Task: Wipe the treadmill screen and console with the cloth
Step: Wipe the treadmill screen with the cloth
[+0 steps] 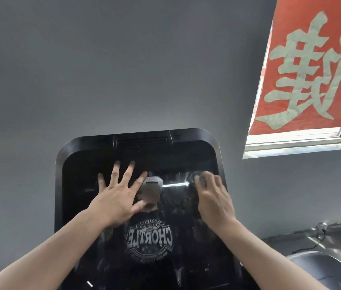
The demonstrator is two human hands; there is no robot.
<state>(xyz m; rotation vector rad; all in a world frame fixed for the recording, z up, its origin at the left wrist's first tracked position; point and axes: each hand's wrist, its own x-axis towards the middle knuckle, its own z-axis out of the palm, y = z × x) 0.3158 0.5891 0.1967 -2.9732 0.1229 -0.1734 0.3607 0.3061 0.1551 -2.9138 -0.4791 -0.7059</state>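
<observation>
Both hands are on the dark treadmill screen (178, 206). The left hand (117, 197) lies flat on the glass with its fingers spread wide and straight, the fingertips reaching to the top edge of the screen. The right hand (213, 197) has its fingers curled over a small grey cloth (202, 178), which it presses against the upper right part of the screen; only a little of the cloth shows past the fingers and it is blurred. Pale streaks and spots cover the glass between and below the two hands. The glossy screen mirrors a person in a dark shirt with white letters. Around the screen goes the black console (60, 164) with rounded corners, and a narrow vent (143, 141) sits at its top. Behind the console is a plain grey wall (123, 59). At the upper right a red banner (312, 65) with a large pale character hangs in front of a window (295, 141).
</observation>
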